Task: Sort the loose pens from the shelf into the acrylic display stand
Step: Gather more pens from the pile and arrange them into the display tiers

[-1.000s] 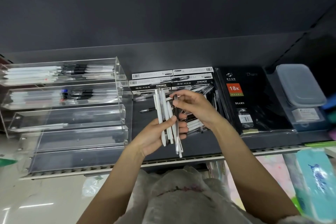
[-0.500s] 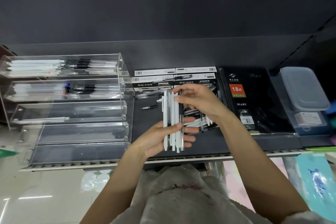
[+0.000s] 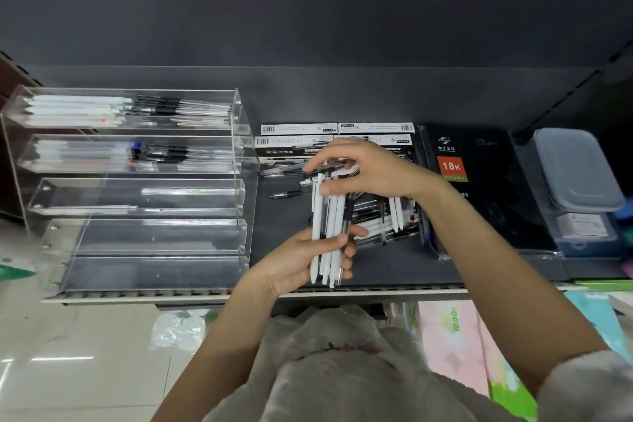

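Clearly, the step in hand was squaring up a bundle before loading it. Well to the left of the fingers stood the acrylic display stand (image 3: 137, 181) on the shelf (image 3: 394, 267); its two upper tiers held pens, the third only a few, and the lower ones looked bare. The left hand (image 3: 301, 260) had its fingers (image 3: 349, 233) curled round the lower part of a bunch of white pens (image 3: 329, 226), held roughly upright above the shelf's front edge. The right hand (image 3: 370, 171) sat over the tops of that bunch, fingers bent and pinching or tapping the upper ends; which exactly could not be told. Behind and to the right of the fingers lay the remaining loose pens (image 3: 383, 219) in a heap, in front of the pen boxes (image 3: 335, 137).

To do this well, I judged, the left grip should stay slack enough for the right fingers to push the ends level, yet firm enough that no pen slid out below. Any dark pen mixed in seemed worth pulling out before the bundle went across to a tier.
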Available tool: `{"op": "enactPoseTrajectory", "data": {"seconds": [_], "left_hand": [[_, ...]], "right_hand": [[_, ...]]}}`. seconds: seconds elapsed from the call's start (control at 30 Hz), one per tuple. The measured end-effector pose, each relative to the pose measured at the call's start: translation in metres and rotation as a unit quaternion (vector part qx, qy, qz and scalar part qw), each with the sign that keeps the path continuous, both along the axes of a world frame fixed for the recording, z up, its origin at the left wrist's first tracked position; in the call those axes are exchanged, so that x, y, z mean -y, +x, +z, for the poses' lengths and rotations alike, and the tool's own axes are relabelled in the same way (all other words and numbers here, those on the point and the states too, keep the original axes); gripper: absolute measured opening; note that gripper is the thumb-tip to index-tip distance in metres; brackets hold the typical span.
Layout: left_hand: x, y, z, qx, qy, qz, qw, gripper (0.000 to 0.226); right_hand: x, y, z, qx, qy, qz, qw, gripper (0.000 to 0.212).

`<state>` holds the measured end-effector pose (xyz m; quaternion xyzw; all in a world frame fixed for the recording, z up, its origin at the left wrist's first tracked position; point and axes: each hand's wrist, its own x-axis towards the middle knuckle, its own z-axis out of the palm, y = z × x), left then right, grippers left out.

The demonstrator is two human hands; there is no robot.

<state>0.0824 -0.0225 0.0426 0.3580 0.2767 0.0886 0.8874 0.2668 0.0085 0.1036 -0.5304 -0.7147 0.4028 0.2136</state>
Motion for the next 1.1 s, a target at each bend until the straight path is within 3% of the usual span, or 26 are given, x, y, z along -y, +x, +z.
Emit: {"op": "enactPoseTrajectory", "data": {"seconds": [0.07,0.17,0.3,0.37,0.47,0.57,0.83,0.97,1.1], "left_hand": [[0.001,0.001,-0.001,-0.009,0.005,0.002,1.0,0.025],[0.001,-0.002,-0.002,-0.019,0.023,0.009,1.0,0.024],[0.007,-0.007,-0.006,-0.038,0.051,0.04,0.997,0.023],[0.008,-0.004,-0.006,-0.028,0.036,0.124,0.991,0.021],[0.002,0.004,-0.001,0.041,-0.03,0.268,0.962,0.025],[-0.006,0.01,0.008,0.095,-0.057,0.345,0.932,0.027],[-0.006,0.011,0.016,0.13,-0.069,0.367,0.918,0.029],[-0.006,0.006,0.012,0.105,-0.049,0.379,0.918,0.026],[-0.008,-0.001,0.006,0.036,0.028,0.369,0.928,0.022]], "right_hand": [[-0.006,-0.004,0.003,0.05,0.011,0.033,0.998,0.016],[-0.011,-0.003,0.014,0.017,0.024,0.019,0.999,0.007],[-0.009,0.022,0.04,-0.06,0.096,-0.101,0.988,0.012],[0.006,0.026,0.044,-0.116,0.15,-0.213,0.959,0.017],[0.044,-0.012,0.021,-0.174,0.226,-0.371,0.884,0.014],[0.076,-0.061,-0.017,-0.21,0.233,-0.424,0.85,0.015],[0.091,-0.082,-0.054,-0.137,0.256,-0.415,0.862,0.015],[0.089,-0.082,-0.06,-0.114,0.248,-0.395,0.877,0.006],[0.087,-0.082,-0.057,-0.01,0.247,-0.362,0.899,0.016]]}}
